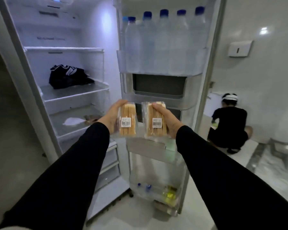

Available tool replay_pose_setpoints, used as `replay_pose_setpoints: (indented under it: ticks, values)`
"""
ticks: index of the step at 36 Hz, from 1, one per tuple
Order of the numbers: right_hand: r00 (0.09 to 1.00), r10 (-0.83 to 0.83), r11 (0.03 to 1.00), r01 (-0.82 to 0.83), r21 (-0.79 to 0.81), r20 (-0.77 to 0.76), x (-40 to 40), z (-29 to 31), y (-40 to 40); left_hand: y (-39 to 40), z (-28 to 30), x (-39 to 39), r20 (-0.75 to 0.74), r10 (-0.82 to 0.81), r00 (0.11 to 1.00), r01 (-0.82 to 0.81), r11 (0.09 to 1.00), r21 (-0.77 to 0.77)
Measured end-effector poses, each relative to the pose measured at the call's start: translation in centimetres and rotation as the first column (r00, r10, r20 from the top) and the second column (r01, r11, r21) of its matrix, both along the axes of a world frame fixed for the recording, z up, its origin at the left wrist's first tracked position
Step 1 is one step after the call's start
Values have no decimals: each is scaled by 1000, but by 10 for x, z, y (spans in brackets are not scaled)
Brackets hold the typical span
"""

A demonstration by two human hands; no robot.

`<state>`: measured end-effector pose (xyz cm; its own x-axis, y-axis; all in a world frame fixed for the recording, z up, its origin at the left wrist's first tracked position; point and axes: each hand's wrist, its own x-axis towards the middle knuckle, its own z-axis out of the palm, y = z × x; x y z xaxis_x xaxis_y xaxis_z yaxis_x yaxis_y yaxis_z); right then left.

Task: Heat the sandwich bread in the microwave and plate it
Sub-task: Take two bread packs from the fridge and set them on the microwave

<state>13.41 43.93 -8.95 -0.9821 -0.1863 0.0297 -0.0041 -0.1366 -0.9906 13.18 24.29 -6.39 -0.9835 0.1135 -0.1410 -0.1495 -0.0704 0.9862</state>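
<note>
At the open fridge [60, 97]: left hand [112, 116] grips one pack [127, 121], right hand [169, 121] grips another pack [155, 120], labels facing up, probably for comparing.

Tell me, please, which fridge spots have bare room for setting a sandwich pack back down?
Bare glass lies right of the dark bag on the middle shelf, and on the shelf above. The top door bin is packed with water bottles. Both hands hold sandwich packs.
</note>
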Motion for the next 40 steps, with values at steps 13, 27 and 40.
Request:
replay_pose_setpoints:
  ticks: [13,27,40]
  values:
    - [936,-345,937,348,-35,72,68,1,161,162,4,17,12,-385,923,385,923,-18]
    - [870,-494,870,494,0,2,37,-6,352,362,-2,-45,13,-444,896,444,894,-64]
    - [813,-577,816,573,77,72,-54,-29,464,465,-16,-120,71,-383,921,385,923,-4]
